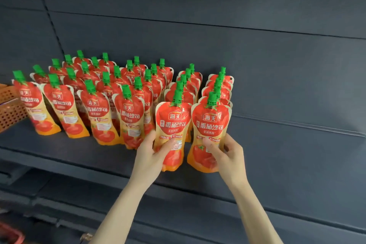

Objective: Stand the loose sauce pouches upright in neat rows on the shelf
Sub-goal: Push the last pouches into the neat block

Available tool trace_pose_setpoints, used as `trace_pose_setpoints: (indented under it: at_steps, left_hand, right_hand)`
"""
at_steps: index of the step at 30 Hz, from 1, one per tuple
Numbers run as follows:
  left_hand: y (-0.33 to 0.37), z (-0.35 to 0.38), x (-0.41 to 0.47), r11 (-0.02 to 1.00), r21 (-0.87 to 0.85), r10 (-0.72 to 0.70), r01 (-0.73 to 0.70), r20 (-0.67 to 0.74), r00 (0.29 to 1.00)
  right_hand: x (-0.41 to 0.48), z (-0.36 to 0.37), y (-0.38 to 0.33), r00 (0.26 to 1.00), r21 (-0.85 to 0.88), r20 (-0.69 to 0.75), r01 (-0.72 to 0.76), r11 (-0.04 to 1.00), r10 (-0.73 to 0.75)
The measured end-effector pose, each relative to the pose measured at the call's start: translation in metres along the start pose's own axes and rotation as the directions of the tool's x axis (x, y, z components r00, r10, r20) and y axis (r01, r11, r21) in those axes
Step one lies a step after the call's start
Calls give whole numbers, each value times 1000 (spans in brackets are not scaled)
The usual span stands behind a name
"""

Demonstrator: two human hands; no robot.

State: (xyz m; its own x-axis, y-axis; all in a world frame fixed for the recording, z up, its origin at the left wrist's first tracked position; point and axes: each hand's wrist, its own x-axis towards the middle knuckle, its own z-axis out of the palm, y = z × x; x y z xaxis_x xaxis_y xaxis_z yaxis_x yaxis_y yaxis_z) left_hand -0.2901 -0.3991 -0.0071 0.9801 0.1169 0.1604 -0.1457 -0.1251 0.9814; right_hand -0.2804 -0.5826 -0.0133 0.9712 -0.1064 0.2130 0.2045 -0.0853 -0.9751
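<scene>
Several red and yellow tomato sauce pouches with green caps (103, 93) stand upright in rows on the dark shelf (287, 164). My left hand (152, 152) grips the lower part of one upright pouch (173, 125) at the front of a row. My right hand (225, 154) grips the lower part of the neighbouring pouch (210, 125), at the front of the rightmost row. Both pouches stand near the shelf's front edge, side by side with a narrow gap between them.
An orange perforated crate (10, 107) sits at the far left of the shelf. The shelf to the right of the pouches is bare dark board. A lower shelf (59, 204) lies below, with something red (11, 233) at the bottom left corner.
</scene>
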Motion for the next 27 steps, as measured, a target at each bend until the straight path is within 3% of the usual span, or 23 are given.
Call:
trace_pose_setpoints:
  at_steps: [10,15,27]
  left_hand:
    - [-33,-13,42,999,2,32,-32,125,992]
    - [-48,-23,41,994,90,45,-67,227,973]
    - [-47,-22,32,966,193,147,-173,142,979]
  right_hand:
    - [0,19,17,982,5,-185,-17,1000,18]
    - [-13,32,24,965,-3,-261,-25,1000,23]
    - [-21,34,27,965,-120,-263,-33,992,1]
